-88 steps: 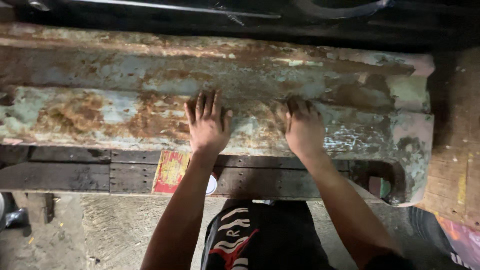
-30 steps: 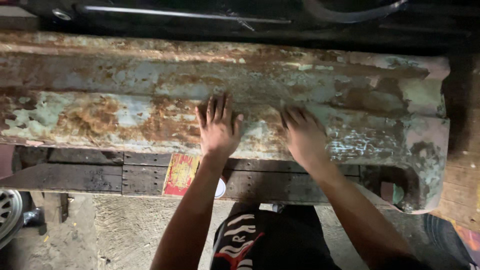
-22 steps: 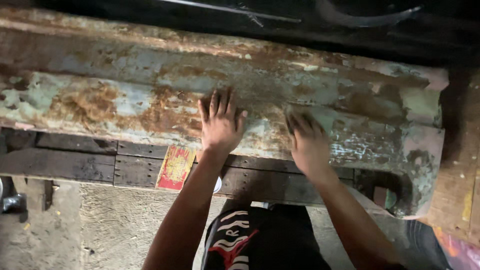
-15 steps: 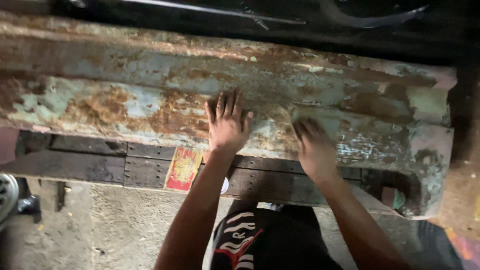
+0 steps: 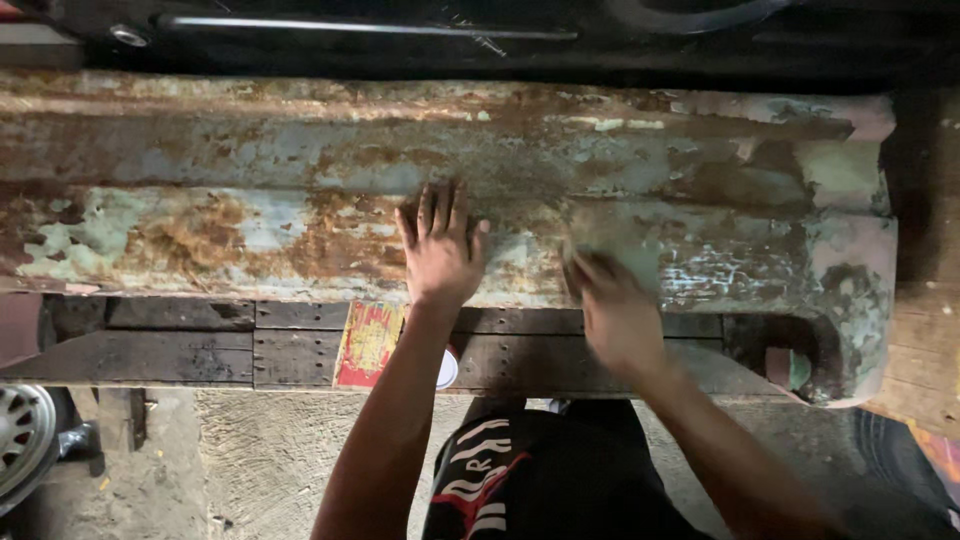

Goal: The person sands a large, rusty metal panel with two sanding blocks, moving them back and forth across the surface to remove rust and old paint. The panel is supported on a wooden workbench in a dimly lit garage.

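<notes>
- A long rusty metal panel (image 5: 250, 215), patchy with flaking pale-green paint, is laid across a dark wooden bench (image 5: 180, 345), and both hands are on it near the front edge.
- The left hand (image 5: 438, 245) is pressed flat on the panel, fingers stretched out and slightly spread, nothing gripped. It's hardly been shifted compared with a moment ago, so it looks like it's being used to brace.
- The right hand (image 5: 612, 305) is motion-blurred now, where about three seconds back it was lying flat and sharp. Its fingers seem curled down onto the metal; whether a pad or sheet is held under them can't be told.
- So rubbing or sanding of that patch seems to be underway.
- A red-and-yellow printed sheet (image 5: 368, 343) is seen on the bench just below the left wrist, with a wheel rim (image 5: 22, 435) at the far left.
</notes>
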